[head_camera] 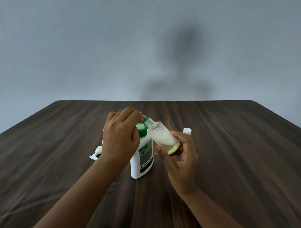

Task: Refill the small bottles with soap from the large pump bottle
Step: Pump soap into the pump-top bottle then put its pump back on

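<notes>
Now right hand [180, 161] around tilted small bottle [162, 137]

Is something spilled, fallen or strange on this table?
No spill shows on the table. The small bottle in the right hand is tilted, its mouth at the green spout of the large pump bottle, likely on purpose. A white part lies behind the left hand, partly hidden.

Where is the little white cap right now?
Head view: the white cap stands on the table, right of centre, just behind the right hand holding the small bottle.
</notes>
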